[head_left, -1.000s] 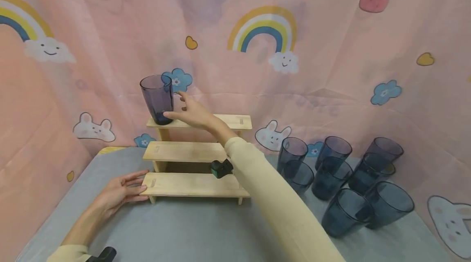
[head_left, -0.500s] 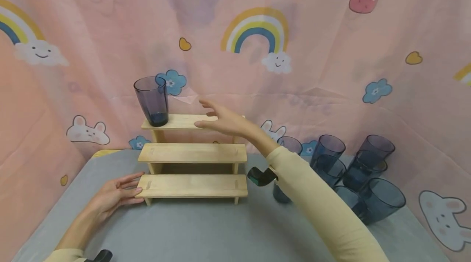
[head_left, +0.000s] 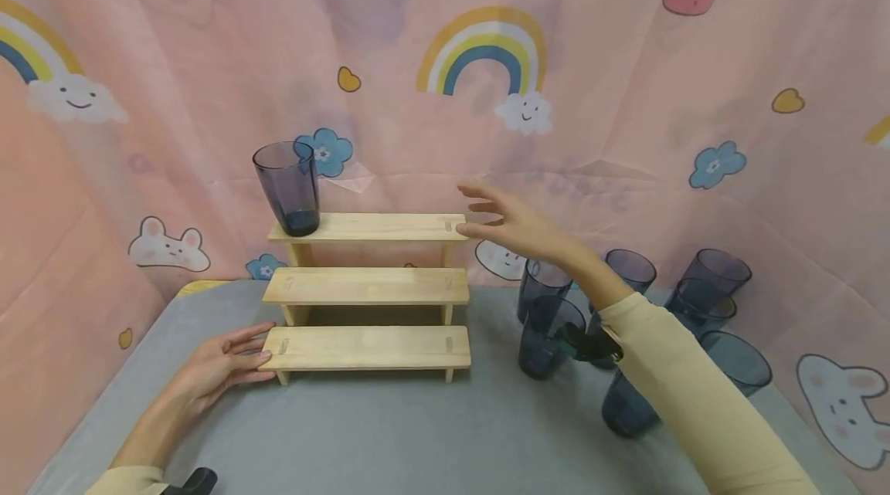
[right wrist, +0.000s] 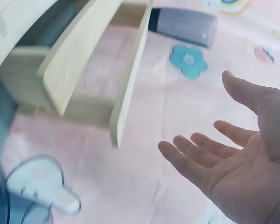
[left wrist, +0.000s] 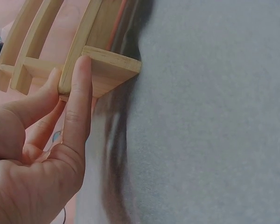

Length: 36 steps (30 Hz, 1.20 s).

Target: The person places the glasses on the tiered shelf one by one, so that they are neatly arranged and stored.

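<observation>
A three-step wooden display stand (head_left: 368, 286) rests on the grey cloth. On the left end of its top step stands an upright bluish-purple drinking glass (head_left: 287, 190). My left hand (head_left: 215, 368) holds the left end of the lowest step; in the left wrist view, the thumb lies on one face of the board and a finger (left wrist: 79, 93) on the other. My right hand (head_left: 521, 228) is in the air by the right end of the top step, its fingers spread and holding nothing. The right wrist view shows its palm, apart from the stand.
Several more tinted glasses stand upright in a group on the right, including one (head_left: 538, 356) nearest the stand. My right forearm and sleeve (head_left: 688, 379) cross over them and hide some. A pink printed curtain (head_left: 403, 147) hangs close behind the stand.
My right hand has left the glass on the top step and moved right, past the step's right end. The glass stays put. My left hand keeps its hold on the lowest step.
</observation>
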Available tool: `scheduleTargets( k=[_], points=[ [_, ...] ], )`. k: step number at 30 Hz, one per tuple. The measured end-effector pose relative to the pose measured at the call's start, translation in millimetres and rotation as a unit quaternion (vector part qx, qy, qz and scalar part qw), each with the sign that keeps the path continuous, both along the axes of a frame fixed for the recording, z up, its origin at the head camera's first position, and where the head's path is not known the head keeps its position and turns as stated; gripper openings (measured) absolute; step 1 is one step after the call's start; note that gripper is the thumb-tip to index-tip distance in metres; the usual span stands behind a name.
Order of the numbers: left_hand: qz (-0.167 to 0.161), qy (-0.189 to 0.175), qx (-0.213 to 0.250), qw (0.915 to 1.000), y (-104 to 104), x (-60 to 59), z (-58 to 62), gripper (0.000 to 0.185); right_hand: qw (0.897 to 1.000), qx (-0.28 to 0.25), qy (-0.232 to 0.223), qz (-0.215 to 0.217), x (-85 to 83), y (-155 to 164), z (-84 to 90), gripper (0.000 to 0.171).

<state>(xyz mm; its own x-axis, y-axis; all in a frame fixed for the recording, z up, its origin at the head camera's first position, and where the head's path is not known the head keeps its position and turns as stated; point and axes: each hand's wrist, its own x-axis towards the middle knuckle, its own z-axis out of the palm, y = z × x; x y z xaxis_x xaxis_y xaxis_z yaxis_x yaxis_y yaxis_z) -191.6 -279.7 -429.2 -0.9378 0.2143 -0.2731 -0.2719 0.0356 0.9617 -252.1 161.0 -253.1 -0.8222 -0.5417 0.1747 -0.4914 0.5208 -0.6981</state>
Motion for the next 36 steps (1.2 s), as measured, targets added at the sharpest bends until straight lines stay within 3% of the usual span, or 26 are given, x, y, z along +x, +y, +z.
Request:
scheduleTargets(
  k=[7,14,20,27,36],
  points=[
    [0.011,-0.002,0.005,0.9999,-0.3,1.1,-0.6,0.078,0.999,0.000,-0.017,-0.031,8.6,56.6,8.6,0.066],
    [0.003,-0.005,0.011,0.9999,-0.7,-0.6,-3.4,0.076,0.994,0.014,0.000,-0.111,20.1,116.6,11.8,0.067],
    [0.001,-0.006,0.013,0.9999,-0.2,-0.7,-3.8,0.074,0.982,0.014,0.030,-0.185,19.7,175.9,-1.6,0.067],
    [0.004,-0.007,0.019,0.9998,0.1,-0.5,-2.7,0.076,0.960,0.016,0.015,-0.278,20.9,240.6,-23.2,0.072],
    [-0.001,-0.012,0.020,0.9997,-1.4,-1.1,-2.1,0.076,0.941,0.013,0.008,-0.337,29.6,299.1,-58.8,0.081]
  ],
)
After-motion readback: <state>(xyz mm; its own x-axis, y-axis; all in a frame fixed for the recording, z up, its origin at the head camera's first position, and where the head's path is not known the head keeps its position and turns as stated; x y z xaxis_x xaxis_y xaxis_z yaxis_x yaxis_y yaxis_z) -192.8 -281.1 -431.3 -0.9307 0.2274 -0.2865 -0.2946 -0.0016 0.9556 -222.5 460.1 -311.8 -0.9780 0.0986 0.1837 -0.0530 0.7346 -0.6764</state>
